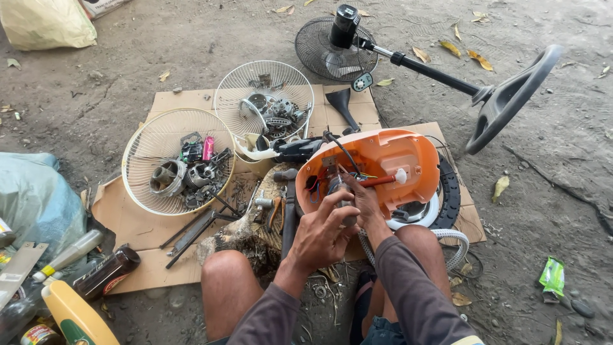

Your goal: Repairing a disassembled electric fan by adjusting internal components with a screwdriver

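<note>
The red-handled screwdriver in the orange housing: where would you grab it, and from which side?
Probably by the red handle of the screwdriver, near its white end cap, coming from the right. That end pokes out free over the orange housing, while the tip end is buried among wires under the right hand and left hand.

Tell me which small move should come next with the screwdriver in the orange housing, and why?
Probably turn the red-handled screwdriver: the right hand holds its shaft, its tip sits among the wires inside the orange housing, and the left hand steadies the part there.
</note>
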